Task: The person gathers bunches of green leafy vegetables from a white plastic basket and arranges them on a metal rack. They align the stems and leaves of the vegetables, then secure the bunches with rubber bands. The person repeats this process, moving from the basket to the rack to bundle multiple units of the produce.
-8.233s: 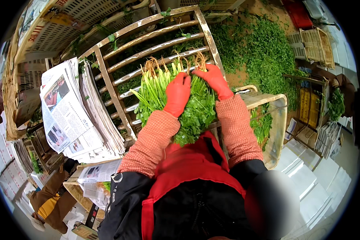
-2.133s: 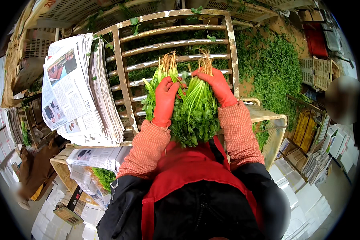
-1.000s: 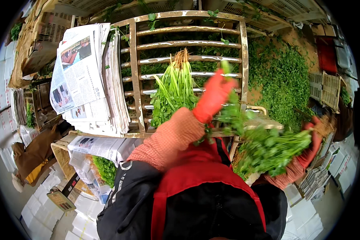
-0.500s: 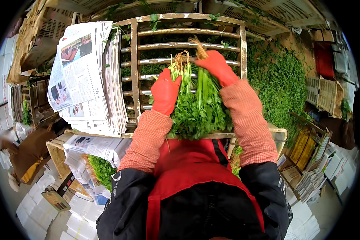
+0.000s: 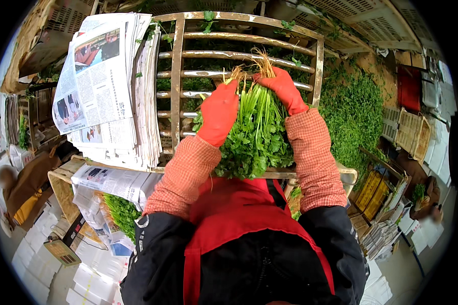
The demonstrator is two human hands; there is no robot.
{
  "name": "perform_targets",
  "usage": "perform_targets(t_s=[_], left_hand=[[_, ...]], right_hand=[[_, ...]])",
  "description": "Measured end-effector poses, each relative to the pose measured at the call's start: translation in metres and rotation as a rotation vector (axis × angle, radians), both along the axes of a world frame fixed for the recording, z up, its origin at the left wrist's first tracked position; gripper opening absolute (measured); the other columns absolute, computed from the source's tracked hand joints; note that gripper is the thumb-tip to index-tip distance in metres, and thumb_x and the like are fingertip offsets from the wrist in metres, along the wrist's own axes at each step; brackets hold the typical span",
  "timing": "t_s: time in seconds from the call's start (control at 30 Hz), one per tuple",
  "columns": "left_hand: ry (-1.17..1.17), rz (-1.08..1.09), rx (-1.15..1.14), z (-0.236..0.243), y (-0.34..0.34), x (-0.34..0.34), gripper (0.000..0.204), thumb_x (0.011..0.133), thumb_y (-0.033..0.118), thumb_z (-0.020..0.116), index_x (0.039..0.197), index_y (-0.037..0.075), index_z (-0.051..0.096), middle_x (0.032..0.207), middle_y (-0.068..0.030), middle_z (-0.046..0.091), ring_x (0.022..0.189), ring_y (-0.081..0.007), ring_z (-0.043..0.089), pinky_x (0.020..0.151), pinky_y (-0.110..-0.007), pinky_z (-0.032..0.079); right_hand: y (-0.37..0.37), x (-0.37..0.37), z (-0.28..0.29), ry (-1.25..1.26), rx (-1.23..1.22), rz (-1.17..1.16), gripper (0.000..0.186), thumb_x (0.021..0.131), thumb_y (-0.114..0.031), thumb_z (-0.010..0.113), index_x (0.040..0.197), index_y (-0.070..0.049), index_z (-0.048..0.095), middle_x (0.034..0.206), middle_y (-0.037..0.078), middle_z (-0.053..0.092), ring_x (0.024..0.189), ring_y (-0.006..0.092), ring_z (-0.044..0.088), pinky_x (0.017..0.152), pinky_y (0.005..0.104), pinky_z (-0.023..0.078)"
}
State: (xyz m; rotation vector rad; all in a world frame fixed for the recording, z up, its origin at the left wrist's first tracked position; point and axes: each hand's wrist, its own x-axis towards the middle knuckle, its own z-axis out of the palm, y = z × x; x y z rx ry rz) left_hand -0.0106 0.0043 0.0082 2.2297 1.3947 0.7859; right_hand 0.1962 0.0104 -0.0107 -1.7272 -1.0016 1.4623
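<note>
A bunch of leafy green herbs [image 5: 254,134] with pale roots pointing away from me lies on a metal slatted rack [image 5: 175,76]. My left hand [image 5: 220,112], in a red glove, presses against the bunch's left side. Wearing the same kind of glove, my right hand [image 5: 282,89] grips the stems near the roots on the right. Both forearms in checked orange sleeves reach over my red apron.
A thick stack of newspapers [image 5: 104,86] lies left of the rack. A big heap of loose green herbs [image 5: 353,114] covers the ground to the right. A basket lined with newspaper and greens [image 5: 114,206] stands lower left. Crates [image 5: 409,134] stand right; a crouching person [image 5: 23,185] is far left.
One second ago my right hand was low at the right with a clump of herbs; it has brought them onto the bunch, and both hands now close around it.
</note>
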Motion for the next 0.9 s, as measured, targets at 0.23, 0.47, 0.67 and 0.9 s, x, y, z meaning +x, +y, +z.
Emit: perform_targets(t_s=[0.23,0.47,0.67,0.9], left_hand=[[0.376,-0.224,-0.203,-0.027,0.051,0.014,0.011,0.083,0.018,0.058,0.087,0.011,0.066,0.077,-0.0142,0.063,0.071,-0.0319,0.063,0.057,-0.041,0.049],[-0.637,0.444,-0.893,0.023,0.077,-0.011,0.033,0.080,0.019,0.062,0.111,0.008,0.062,0.077,-0.0062,0.064,0.065,-0.0221,0.061,0.062,-0.034,0.047],[0.030,0.275,-0.458,0.015,-0.005,-0.020,0.034,0.078,0.023,0.069,0.108,0.011,0.059,0.075,-0.0030,0.061,0.066,-0.0231,0.058,0.064,-0.036,0.046],[0.146,0.180,-0.318,-0.012,-0.021,-0.012,0.033,0.078,0.021,0.068,0.107,0.008,0.058,0.098,-0.0102,0.064,0.078,-0.0301,0.063,0.066,-0.040,0.051]], right_hand=[[0.001,-0.001,0.010,0.126,-0.037,-0.017,0.035,0.078,-0.017,0.068,0.108,0.000,0.064,0.092,0.007,0.067,0.083,0.0139,0.059,0.082,0.0269,0.045],[-0.008,0.006,0.008,-0.033,-0.116,0.100,0.027,0.072,-0.016,0.069,0.095,-0.004,0.068,0.088,0.009,0.067,0.074,0.0193,0.062,0.075,0.0309,0.047],[0.003,-0.040,0.013,-0.201,-0.115,0.166,0.032,0.070,-0.023,0.067,0.092,0.000,0.065,0.078,0.016,0.065,0.074,0.0261,0.063,0.069,0.0363,0.048],[0.001,-0.065,0.003,-0.535,-0.074,0.205,0.039,0.070,-0.030,0.070,0.098,-0.002,0.065,0.088,0.018,0.066,0.080,0.0324,0.063,0.073,0.0373,0.048]])
